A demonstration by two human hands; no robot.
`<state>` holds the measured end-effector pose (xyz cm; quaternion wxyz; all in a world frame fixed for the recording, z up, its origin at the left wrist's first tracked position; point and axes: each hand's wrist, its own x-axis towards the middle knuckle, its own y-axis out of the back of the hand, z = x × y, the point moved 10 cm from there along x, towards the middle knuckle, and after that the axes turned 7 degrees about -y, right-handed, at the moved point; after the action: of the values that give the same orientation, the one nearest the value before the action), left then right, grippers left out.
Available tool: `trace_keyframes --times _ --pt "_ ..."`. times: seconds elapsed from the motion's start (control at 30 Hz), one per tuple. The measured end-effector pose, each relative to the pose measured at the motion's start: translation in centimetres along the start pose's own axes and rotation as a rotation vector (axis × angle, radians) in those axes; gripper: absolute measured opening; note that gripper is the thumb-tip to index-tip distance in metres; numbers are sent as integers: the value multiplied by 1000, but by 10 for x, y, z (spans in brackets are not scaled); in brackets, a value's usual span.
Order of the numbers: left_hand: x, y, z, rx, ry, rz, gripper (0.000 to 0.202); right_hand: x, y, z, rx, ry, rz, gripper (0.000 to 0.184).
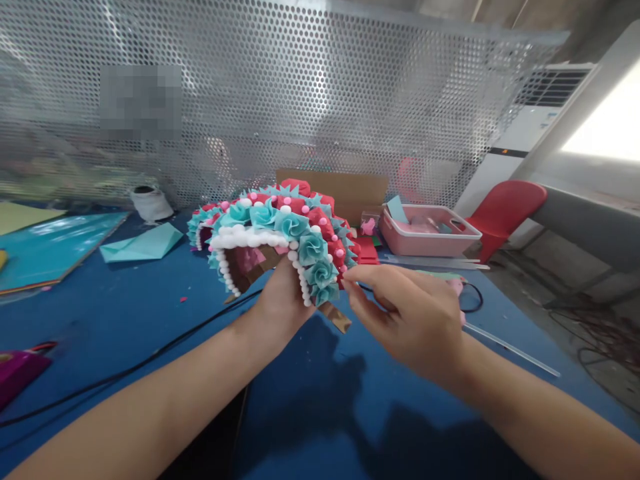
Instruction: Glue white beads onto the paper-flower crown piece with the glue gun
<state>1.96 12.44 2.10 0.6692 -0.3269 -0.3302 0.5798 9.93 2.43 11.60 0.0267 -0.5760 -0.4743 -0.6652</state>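
"So, what's spread out around you?"

"A blue table (150,320), mostly, with shadows across the part nearest me. A black cable (200,325) runs over it from the left edge. Over on that side there's a folded turquoise paper (145,245), a bigger turquoise sheet (60,243), and a purple object (23,373) cut off by the edge of my view."

"And to the right?"

"A pink basket (425,241) with a white rim, things piled in it, and a brown cardboard panel (340,190) standing to its left. Nearer me, a clear rod (510,349) lies aslant."

"What's the room like?"

"A perforated metal screen (280,80) stands behind the table. To the right I see a red chair (520,200), a tall white unit (533,127) with a vent on top, a bright window (605,127), and tangled cables (610,360) on the floor."

"Where are your hands?"

"My left hand (283,287) is up inside the hollow of the decorated arch (290,225), all turquoise paper flowers and white pompoms, holding it above the table in front of me; its fingers are mostly hidden. My right hand (413,313) has its thumb and fingertips drawn close at the arch's right side. I can't tell whether they pinch anything."
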Motion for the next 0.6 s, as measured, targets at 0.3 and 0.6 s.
trace_keyframes --times 0.3,0.6 --pt "-3 14 -7 65 23 48 31 -1 -4 -1 -129 -10 50 10" --pt "-9 12 -13 109 48 45 35 -3 -6 -3 -138 37 64 12"
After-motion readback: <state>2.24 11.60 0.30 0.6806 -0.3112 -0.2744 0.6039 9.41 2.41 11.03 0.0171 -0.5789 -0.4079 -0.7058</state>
